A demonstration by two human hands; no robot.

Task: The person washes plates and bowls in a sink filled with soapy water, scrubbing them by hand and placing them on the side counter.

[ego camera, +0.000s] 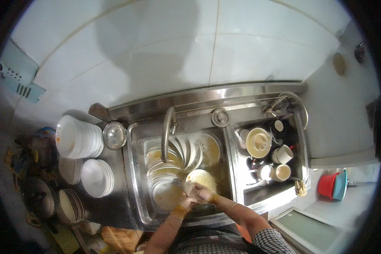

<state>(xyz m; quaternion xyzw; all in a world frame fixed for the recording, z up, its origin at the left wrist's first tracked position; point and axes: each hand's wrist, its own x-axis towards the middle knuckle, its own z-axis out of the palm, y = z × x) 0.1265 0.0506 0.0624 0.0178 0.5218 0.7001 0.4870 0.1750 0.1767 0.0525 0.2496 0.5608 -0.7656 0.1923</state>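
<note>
Over the left basin of a steel double sink (231, 177), my right hand (203, 193) is at the near edge of a soapy plate or bowl (200, 181). Close beside it, my left hand (187, 200) touches the same dish from below left; its fingers are partly hidden. Murky, foamy water fills this basin. Several white plates (166, 193) lie stacked in it to the left, and more stand on edge in a fan (185, 152) behind. A curved steel faucet (166, 136) reaches over them.
Stacked white dishes (79, 136), a smaller stack (96, 177) and a metal bowl (115, 135) stand on the left counter. The right basin holds a cream bowl (252, 150), cups (282, 173) and spoons. A cloth (300, 188) hangs at its near right corner; a second faucet (301, 108) stands behind.
</note>
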